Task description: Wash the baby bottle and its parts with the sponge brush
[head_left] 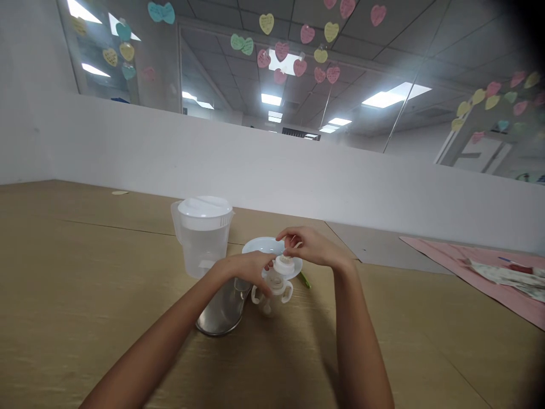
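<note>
**Left hand [247,270] and right hand [313,247] close on a clear two-handled plastic cup [275,289]**

At far left of the light-brown tabletop [85,255] stands a clear plastic pitcher with a white lid [202,244], a polished steel vessel [221,312] just before it. At centre, the cup stands before a round pale-blue plate [259,246]. The left hand curves downward, fingers on the cup. The right hand pinches a cream cap [283,264] atop it, though whether it is threaded on is hidden. Further right lie a small green object [304,279] and a pink mat [481,272]. Risks: a slackened pinch could drop the cap; a careless left wrist could knock over the pitcher or steel vessel.
</note>
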The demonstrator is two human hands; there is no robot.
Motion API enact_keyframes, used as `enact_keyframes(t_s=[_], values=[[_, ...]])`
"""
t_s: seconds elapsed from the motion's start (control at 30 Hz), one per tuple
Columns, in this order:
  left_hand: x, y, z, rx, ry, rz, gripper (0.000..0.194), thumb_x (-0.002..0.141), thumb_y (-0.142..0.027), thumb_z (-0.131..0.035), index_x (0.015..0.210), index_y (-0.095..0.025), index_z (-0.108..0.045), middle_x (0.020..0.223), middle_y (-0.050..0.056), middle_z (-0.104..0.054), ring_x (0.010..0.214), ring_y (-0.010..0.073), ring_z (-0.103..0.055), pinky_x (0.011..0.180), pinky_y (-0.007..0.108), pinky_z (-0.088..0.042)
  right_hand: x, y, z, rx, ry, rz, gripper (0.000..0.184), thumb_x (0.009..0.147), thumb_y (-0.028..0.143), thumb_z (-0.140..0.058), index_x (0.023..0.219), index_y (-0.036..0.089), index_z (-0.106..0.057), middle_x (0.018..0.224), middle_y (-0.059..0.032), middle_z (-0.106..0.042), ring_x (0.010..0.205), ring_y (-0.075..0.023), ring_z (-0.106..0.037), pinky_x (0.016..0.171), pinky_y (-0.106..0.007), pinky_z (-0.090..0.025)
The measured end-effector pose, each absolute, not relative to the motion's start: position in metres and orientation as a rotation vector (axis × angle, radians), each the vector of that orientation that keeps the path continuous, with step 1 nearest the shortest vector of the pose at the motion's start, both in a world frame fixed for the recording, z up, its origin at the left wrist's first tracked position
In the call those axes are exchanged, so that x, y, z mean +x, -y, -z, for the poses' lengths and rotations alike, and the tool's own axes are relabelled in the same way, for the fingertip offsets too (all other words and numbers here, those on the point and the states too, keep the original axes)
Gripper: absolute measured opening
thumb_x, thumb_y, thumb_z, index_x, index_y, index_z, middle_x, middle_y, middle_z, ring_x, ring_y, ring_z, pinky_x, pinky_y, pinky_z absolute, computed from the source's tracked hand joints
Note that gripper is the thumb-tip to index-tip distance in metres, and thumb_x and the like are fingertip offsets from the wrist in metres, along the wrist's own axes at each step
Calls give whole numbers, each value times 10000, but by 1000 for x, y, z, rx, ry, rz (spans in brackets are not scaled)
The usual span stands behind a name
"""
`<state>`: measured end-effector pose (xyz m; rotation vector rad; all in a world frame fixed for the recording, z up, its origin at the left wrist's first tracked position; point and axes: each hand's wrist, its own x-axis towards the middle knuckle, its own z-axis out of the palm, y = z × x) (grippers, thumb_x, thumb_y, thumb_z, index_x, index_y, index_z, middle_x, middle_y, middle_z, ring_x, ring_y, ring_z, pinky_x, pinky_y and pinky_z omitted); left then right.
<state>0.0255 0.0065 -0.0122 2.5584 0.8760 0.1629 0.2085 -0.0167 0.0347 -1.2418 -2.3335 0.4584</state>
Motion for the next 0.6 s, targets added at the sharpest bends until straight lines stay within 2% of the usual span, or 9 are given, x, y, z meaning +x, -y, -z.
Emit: enact_keyframes(t_s=[0.13, 0.23, 0.43, 0.6], values=[[26, -15, 19, 2554, -896, -212, 765, 470, -482, -712, 1105, -162, -428, 989, 53, -575, 868, 207, -552, 717, 257, -412, 198, 5, -26, -1218, 2462, -503, 248, 675, 158, -571, 918, 180, -615, 695, 3, -580, 638, -111, -524, 578, -227, -407], [26, -19, 24, 2522, -843, -199, 712, 486, -462, -710, 1067, -151, -442, 931, 40, -586, 828, 187, -565, 693, 236, -418, 195, 2, -22, -1174, 2516, -586, 271, 673, 138, -567, 936, 178, -618, 684, 2, -601, 647, -118, -542, 593, -231, -419], [24, -22, 26, 2488, -816, -145, 658, 501, -436, -709, 1056, -179, -464, 940, 23, -584, 811, 168, -571, 696, 228, -423, 202, 3, -20, -1051, 2494, -1065, 477, 656, 76, -549, 1110, 222, -540, 789, 2, -660, 731, -131, -607, 664, -251, -468], [24, -20, 23, 2463, -796, -141, 622, 523, -394, -709, 1068, -193, -490, 947, 17, -594, 796, 159, -577, 698, 222, -424, 204, 2, -18, -1053, 2457, -1111, 531, 642, 10, -473, 1125, 222, -531, 799, 0, -681, 785, -137, -618, 694, -258, -473]])
